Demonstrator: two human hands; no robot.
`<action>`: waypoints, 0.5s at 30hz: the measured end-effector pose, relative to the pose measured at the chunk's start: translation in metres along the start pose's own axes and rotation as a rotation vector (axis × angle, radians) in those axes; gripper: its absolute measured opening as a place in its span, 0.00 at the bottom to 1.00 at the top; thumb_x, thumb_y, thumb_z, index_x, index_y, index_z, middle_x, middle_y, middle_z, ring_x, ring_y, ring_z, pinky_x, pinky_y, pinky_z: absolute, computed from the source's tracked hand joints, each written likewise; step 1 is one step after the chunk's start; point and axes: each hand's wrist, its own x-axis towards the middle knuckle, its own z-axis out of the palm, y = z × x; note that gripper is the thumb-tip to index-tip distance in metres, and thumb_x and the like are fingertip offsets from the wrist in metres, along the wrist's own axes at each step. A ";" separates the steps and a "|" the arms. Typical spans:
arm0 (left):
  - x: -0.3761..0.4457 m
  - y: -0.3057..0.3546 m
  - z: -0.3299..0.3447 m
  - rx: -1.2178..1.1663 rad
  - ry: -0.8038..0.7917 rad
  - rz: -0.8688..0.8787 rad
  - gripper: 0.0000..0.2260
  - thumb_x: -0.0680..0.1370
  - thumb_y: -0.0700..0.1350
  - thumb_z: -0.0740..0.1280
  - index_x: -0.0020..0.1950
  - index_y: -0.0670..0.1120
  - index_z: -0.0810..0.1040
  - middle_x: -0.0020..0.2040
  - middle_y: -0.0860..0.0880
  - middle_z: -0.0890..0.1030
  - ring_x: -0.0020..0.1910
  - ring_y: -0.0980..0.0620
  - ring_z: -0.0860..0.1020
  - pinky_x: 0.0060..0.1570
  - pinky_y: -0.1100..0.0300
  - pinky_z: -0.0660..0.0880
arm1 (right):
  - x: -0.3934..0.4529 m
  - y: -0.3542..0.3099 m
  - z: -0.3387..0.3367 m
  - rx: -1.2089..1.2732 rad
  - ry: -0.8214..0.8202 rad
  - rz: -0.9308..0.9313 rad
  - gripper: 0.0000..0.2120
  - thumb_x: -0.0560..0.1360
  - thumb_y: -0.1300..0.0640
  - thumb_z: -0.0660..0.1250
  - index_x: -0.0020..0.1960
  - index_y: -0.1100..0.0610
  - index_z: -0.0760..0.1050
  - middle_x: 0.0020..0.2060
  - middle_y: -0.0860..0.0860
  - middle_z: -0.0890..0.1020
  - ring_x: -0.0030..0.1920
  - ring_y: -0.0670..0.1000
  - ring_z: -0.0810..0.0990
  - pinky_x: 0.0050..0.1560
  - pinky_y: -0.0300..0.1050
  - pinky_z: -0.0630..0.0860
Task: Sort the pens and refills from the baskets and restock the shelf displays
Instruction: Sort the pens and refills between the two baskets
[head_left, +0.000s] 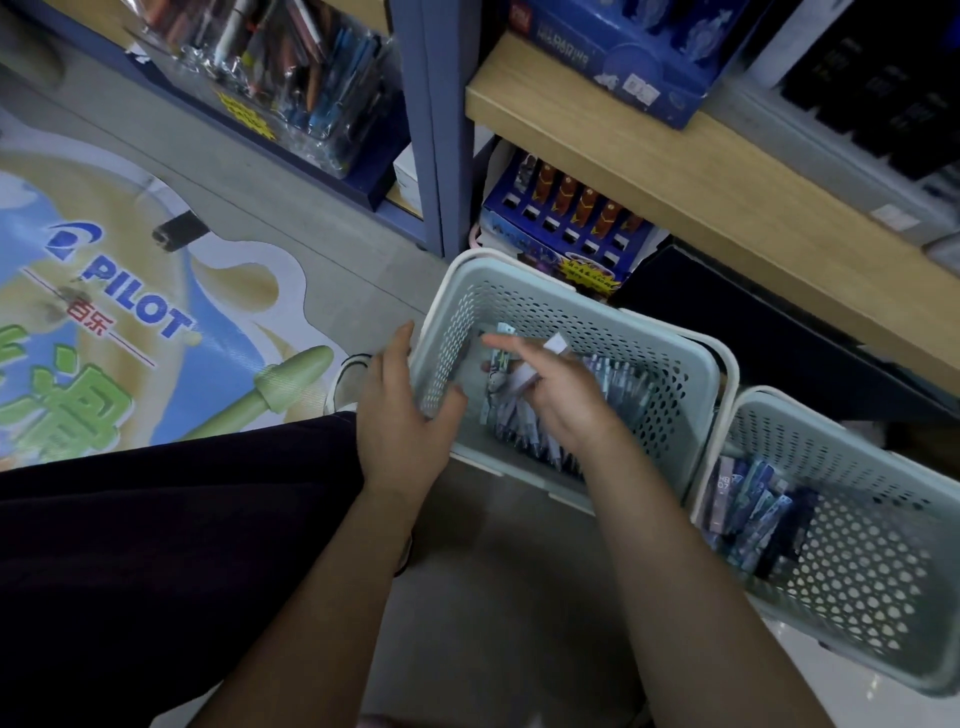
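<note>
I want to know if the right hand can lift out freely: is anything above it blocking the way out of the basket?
Nothing visible does. The right hand holds a small white packet inside the open-topped near basket; the left hand grips the basket's side wall, clear of it.

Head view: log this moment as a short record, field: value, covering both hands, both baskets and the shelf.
left hand: grips the near wall of the nearer basket
right hand: inside that basket, holds a small white pack
nearer basket contents: row of pens along the bottom
second basket: to the right, holds blue packs at its left end
shelf: wooden board above the baskets, blue box on it
floor: PILOT sticker
</note>
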 end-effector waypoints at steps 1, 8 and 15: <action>0.003 0.007 0.002 0.051 0.027 0.090 0.29 0.75 0.50 0.68 0.75 0.45 0.68 0.64 0.46 0.74 0.60 0.54 0.71 0.57 0.54 0.70 | -0.009 -0.003 -0.005 0.068 0.015 -0.022 0.16 0.76 0.46 0.68 0.58 0.53 0.84 0.69 0.49 0.76 0.69 0.48 0.71 0.67 0.47 0.69; -0.005 0.069 0.031 -0.094 -0.208 0.228 0.18 0.77 0.50 0.71 0.64 0.44 0.80 0.54 0.48 0.82 0.52 0.54 0.78 0.53 0.65 0.72 | -0.085 -0.022 -0.051 0.374 0.087 -0.120 0.20 0.83 0.53 0.59 0.66 0.65 0.77 0.56 0.59 0.83 0.44 0.52 0.83 0.51 0.47 0.78; -0.040 0.127 0.064 -0.345 -0.654 -0.041 0.13 0.77 0.40 0.73 0.58 0.53 0.80 0.43 0.49 0.84 0.37 0.58 0.80 0.40 0.60 0.75 | -0.146 -0.026 -0.092 0.402 0.113 -0.198 0.22 0.82 0.53 0.58 0.68 0.67 0.74 0.51 0.56 0.85 0.54 0.55 0.81 0.56 0.46 0.75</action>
